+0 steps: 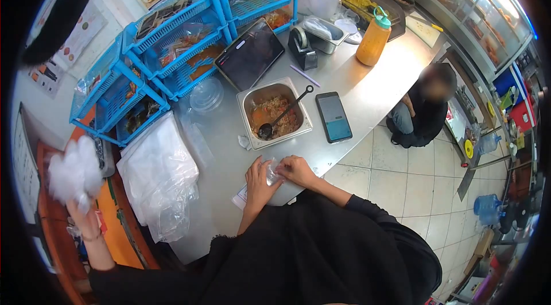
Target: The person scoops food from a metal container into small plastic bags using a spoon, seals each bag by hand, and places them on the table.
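Observation:
At the near edge of the metal table, my left hand [260, 183] and my right hand [297, 172] are closed on a small clear plastic bag [272, 173], one on each side of it. What the bag holds is too small to tell. Just beyond my hands stands a steel container [253, 143] of chopped food [281, 124], with a black ladle [281, 117] resting in it. A phone [334, 117] with a lit screen lies to the right of the container.
Blue racks [166, 64], a tablet [250, 54], a tape dispenser [302, 49] and an orange bottle [374, 41] stand farther back. Clear plastic bags [160, 181] lie left. Another person's hand [85, 222] holds something white at far left; a person [427, 104] crouches right.

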Demonstrator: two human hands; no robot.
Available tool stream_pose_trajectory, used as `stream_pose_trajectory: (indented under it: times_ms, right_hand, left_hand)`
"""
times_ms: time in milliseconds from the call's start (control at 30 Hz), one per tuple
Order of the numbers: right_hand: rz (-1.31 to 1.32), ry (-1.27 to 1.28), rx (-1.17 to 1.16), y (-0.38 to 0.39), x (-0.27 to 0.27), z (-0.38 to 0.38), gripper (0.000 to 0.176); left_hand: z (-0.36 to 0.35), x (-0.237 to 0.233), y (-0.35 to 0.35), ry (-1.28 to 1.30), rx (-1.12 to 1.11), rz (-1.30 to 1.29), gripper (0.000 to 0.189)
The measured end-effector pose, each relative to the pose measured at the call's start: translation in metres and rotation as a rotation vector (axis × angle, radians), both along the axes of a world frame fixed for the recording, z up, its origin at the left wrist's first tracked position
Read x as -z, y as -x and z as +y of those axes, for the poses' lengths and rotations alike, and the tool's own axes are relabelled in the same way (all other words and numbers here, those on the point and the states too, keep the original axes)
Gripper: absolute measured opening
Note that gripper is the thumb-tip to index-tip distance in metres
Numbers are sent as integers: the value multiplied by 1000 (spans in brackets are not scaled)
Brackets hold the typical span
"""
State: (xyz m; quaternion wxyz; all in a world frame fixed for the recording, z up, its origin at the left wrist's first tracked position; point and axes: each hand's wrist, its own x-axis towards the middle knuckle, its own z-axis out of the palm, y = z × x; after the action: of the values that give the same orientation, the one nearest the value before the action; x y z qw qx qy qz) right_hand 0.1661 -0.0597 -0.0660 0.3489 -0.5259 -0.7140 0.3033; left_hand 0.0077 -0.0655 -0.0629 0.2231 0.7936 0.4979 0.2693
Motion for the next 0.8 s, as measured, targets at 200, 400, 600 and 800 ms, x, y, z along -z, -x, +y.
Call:
stream_pose_trajectory:
  times_ms: [200, 400, 600, 800]
  right_hand:
    - [284, 411, -90, 2, 0, 3, 14]
    - [660, 700, -323, 0, 12, 13, 13]
    - [1285, 1057, -416, -6, 4, 19, 10]
    - [1408, 990, -351, -4, -23, 16, 9]
  left_hand:
    - [3, 3, 1, -29, 4, 34, 66]
    - [7, 3, 3, -16, 35, 41, 67]
    - [12, 2, 9, 68, 53, -45, 67]
    - [25, 1, 17, 82, -24, -242, 48]
